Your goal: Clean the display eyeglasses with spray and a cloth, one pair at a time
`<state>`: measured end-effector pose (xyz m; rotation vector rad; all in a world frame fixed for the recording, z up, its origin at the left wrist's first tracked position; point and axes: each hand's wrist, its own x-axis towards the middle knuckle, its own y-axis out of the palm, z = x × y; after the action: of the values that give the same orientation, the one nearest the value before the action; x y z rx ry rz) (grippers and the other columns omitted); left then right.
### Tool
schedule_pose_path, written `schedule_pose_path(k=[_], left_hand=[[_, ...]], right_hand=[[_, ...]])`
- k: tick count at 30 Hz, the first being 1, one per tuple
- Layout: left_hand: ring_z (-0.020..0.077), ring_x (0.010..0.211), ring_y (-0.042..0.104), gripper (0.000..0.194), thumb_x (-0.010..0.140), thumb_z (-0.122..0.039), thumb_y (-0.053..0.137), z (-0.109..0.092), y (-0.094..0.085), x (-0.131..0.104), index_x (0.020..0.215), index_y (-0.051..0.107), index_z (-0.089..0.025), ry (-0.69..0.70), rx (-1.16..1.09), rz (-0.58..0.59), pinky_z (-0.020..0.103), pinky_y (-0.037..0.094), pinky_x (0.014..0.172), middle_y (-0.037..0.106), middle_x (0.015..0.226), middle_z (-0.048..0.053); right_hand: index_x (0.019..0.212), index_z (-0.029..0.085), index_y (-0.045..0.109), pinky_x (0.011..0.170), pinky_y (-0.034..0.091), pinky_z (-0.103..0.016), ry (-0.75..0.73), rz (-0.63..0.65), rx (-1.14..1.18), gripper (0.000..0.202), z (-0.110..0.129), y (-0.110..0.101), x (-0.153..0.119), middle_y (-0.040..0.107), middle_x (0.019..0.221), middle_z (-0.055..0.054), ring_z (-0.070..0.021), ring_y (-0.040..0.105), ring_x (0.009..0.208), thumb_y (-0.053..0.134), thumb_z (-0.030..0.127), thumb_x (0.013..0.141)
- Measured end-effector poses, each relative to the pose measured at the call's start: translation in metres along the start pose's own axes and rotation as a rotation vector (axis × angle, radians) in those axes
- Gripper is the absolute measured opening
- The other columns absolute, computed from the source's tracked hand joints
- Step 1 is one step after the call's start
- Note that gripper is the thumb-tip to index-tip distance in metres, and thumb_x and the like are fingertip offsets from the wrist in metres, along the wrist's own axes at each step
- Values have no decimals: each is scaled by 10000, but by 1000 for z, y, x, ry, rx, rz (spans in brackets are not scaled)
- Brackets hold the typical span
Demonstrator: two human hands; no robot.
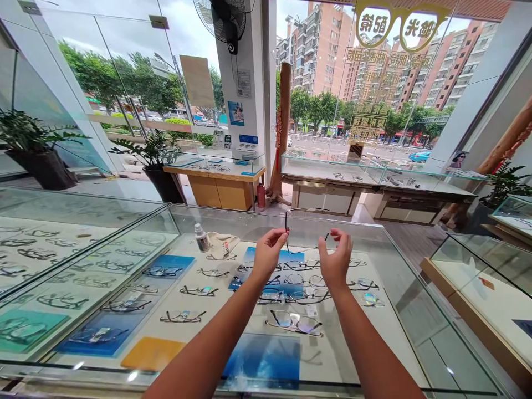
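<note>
A thin dark-framed pair of glasses [286, 221] is held up above the glass display case [274, 213]. My left hand [269, 250] pinches it at its left side, fingertips together. On the other side my right hand [336, 256] is raised with thumb and fingers apart, next to a dark temple tip; whether it touches the tip cannot be made out. Beneath my hands, rows of glasses lie inside the case, some on a blue card [266, 256]. A larger pair of glasses [294, 322] lies nearer to me.
At the case's far left corner are a spray bottle [201, 238] and a cloth pouch [223, 245]. An orange mat [153, 353] lies front left. More glass cases flank both sides; potted plants [155, 160], a wooden cabinet [220, 191] and windows are behind.
</note>
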<state>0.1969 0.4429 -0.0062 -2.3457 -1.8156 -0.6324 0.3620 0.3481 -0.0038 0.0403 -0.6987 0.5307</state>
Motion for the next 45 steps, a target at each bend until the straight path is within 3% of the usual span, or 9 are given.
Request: schedule_pose_path(k=[3, 6, 15, 25, 28, 33, 38, 41, 45], left_hand=[[260, 1055, 718, 373, 793, -533, 840, 5, 3, -1, 937, 789, -193, 27, -11, 45, 434, 544, 1025, 781, 1110, 114], [262, 1066, 724, 351, 768, -518, 863, 8, 6, -3, 874, 796, -191, 27, -53, 111, 439, 553, 1027, 753, 1180, 122], [284, 1039, 747, 348, 710, -501, 908, -4, 7, -8, 870, 832, -201, -84, -62, 208, 465, 588, 968, 708, 1353, 148], [347, 1272, 660, 255, 734, -451, 886, -14, 7, -10, 833, 850, -220, -122, -57, 272, 485, 523, 1086, 712, 1352, 147], [341, 1229, 681, 256, 765, -462, 859, -14, 6, -11, 857, 849, -223, -78, -4, 274, 484, 536, 1062, 704, 1351, 146], [301, 1137, 699, 225, 894, -438, 741, -20, 8, -15, 859, 832, -235, 151, 267, 233, 467, 517, 1073, 716, 1298, 127], [309, 1251, 639, 169, 955, -327, 653, -33, -12, -6, 1022, 786, -250, 413, 521, -8, 451, 445, 1145, 708, 1290, 110], [327, 1372, 551, 257, 946, -263, 626, -41, -44, 10, 1185, 707, -215, 509, 702, -379, 475, 342, 1232, 640, 1406, 133], [323, 1506, 419, 538, 892, -205, 639, -38, -95, 32, 1414, 518, -162, 445, 874, -882, 475, 262, 1276, 490, 1574, 187]], right_hand=[[1175, 238, 677, 997, 472, -445, -249, 242, -21, 242, 13, 0, -9, 699, 1164, -85, -272, 578, 1101, 639, 331, 955], [1283, 247, 686, 1026, 474, -459, -295, 362, -4, 323, 17, 3, -15, 695, 1218, -94, -283, 585, 1151, 639, 318, 972], [1172, 265, 759, 1028, 501, -461, -258, 409, 74, 230, 15, 6, -14, 742, 1203, -97, -288, 626, 1152, 647, 343, 987], [1099, 255, 787, 1003, 527, -447, -159, 428, 167, 197, 14, 7, -16, 792, 1133, -92, -284, 682, 1113, 658, 324, 967], [1086, 248, 786, 1003, 528, -446, -160, 404, 160, 188, 14, 8, -18, 796, 1114, -92, -280, 686, 1104, 665, 313, 958], [1095, 253, 786, 1006, 522, -457, -173, 377, 112, 200, 11, 11, -20, 798, 1108, -94, -285, 687, 1095, 656, 312, 956], [1082, 246, 781, 987, 509, -454, -175, 380, 67, 206, 8, 9, -19, 796, 1108, -96, -292, 674, 1096, 625, 325, 974], [1061, 241, 774, 989, 493, -462, -195, 370, 41, 204, 6, 7, -17, 792, 1096, -99, -295, 666, 1087, 609, 331, 984], [1010, 228, 761, 987, 480, -473, -226, 328, 7, 203, -1, 7, -14, 777, 1060, -106, -303, 650, 1073, 601, 351, 988]])
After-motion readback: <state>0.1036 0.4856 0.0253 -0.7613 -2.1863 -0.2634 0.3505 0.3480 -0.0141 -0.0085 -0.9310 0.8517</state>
